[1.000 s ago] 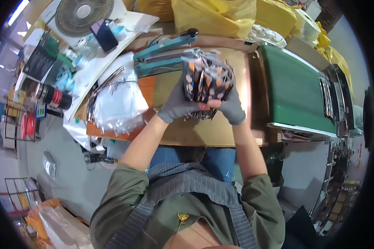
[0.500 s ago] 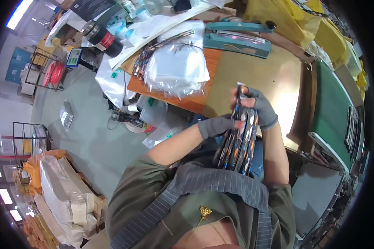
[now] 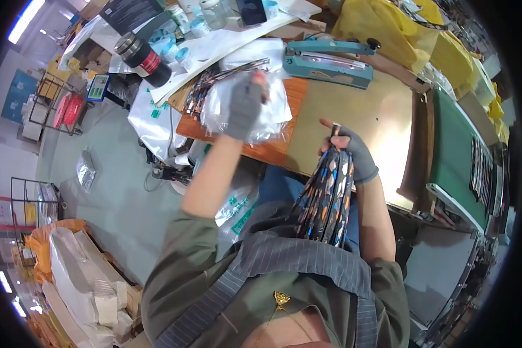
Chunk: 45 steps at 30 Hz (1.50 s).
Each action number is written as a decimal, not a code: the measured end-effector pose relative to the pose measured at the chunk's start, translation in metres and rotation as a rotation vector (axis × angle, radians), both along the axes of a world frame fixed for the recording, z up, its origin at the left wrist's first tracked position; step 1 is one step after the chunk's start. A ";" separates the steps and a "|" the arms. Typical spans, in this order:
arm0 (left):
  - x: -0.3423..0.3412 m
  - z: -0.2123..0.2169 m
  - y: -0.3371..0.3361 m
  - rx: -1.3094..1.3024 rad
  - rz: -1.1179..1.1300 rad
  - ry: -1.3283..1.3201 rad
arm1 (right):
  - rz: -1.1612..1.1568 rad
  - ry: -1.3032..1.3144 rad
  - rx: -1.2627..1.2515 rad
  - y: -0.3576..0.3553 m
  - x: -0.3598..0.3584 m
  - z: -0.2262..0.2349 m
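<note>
My right hand [image 3: 354, 152], in a grey fingerless glove, grips the upper end of a bundle of long thin dark strips [image 3: 327, 194] patterned in orange, blue and white. The strips fan out and hang down to the front of my apron. My left hand [image 3: 245, 107], gloved the same way, is over a stack of clear plastic bags [image 3: 214, 95]. Motion smears its fingers, so I cannot tell whether they hold anything. Just left of the bags lies a heap of similar patterned strips [image 3: 198, 95], some reaching across behind the hand.
A teal bar sealer [image 3: 330, 64] stands at the back of the table [image 3: 354, 110]. Behind the bags are a black flask [image 3: 142, 58], small cups [image 3: 184, 57], a glass jar [image 3: 213, 14] and a phone [image 3: 251, 11]. A green board [image 3: 461, 151] borders the right side.
My left hand has left the strips and moved forward and left, over the plastic bags. My right hand keeps the bundle in nearly the same place, and its lower ends spread wider.
</note>
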State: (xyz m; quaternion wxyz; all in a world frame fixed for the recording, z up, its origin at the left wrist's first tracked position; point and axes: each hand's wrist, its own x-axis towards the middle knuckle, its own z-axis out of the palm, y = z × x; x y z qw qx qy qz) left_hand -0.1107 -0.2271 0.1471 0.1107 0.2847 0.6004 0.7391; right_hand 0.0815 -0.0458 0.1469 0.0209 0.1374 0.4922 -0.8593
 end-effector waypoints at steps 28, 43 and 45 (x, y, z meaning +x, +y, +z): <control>0.230 -0.018 0.000 -0.472 -0.432 0.409 | -0.143 -0.436 1.208 -0.021 0.178 -0.042; 0.051 0.106 0.142 -0.499 0.130 1.115 | -0.501 -0.080 1.421 0.141 0.054 0.098; 0.058 0.108 0.144 -0.639 -0.136 0.803 | -0.330 -0.405 1.236 0.136 0.046 0.104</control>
